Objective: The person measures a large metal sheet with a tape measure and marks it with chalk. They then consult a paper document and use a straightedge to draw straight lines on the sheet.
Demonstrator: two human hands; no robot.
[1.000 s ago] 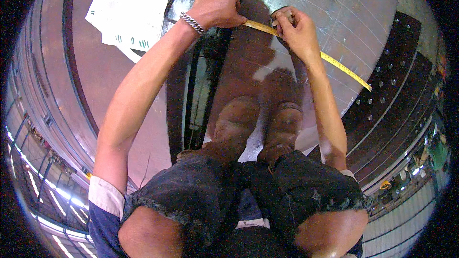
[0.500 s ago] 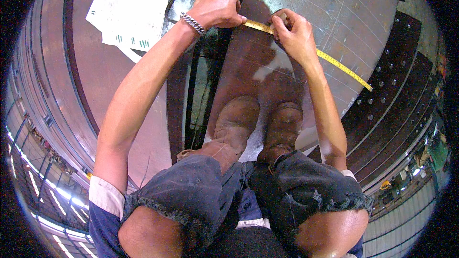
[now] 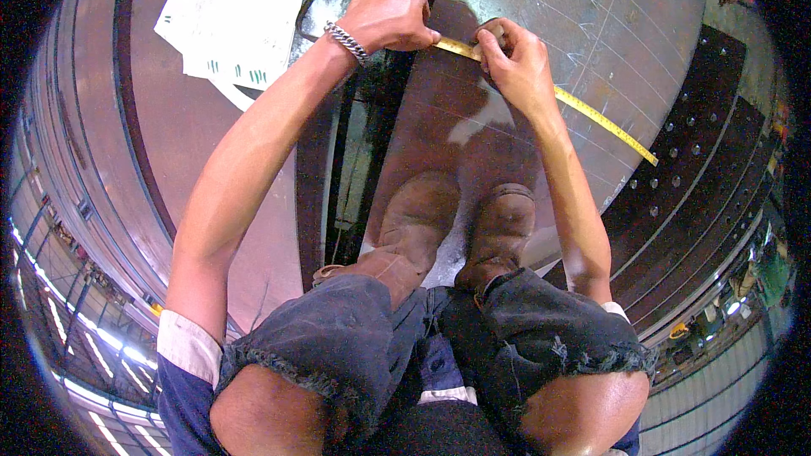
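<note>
Lengthwise, the yellow tape [image 3: 603,116] slants rightward and nearer — left hand [image 3: 390,16] pinching it (right hand [image 3: 521,65]: cannot tell its grip).

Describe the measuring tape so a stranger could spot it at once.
Start with the big grey-brown metal plate under the boots. Across it, from the left hand past the right hand, runs a thin strip: the measuring tape. Its bright yellow sets it apart from the plate's pale drawn lines.
</note>
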